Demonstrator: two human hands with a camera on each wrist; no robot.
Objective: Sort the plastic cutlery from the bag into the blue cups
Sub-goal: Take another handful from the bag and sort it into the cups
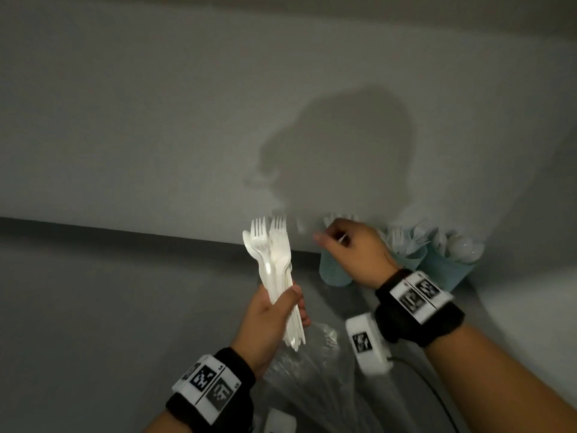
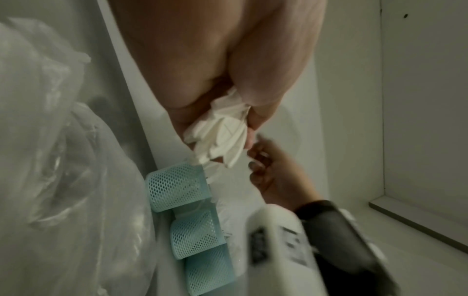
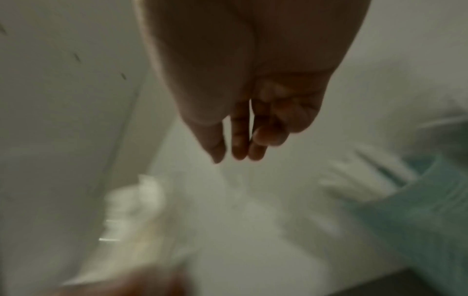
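Left hand [image 1: 274,320] grip around fork bundle [image 1: 276,270]; right hand [image 1: 352,248] blurred, grip unclear

White plastic forks [image 1: 274,264] bunched upright, tines up; three blue mesh cups [image 1: 334,267] hold cutlery by the wall.

A grey table [image 1: 93,307] meets a pale wall [image 1: 156,120], shadow-marked

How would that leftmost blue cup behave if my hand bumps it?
The leftmost blue cup is thin mesh plastic, so probably light. It stands tall and narrow with cutlery poking above its rim, so a nudge from the right hand might tip or slide it.
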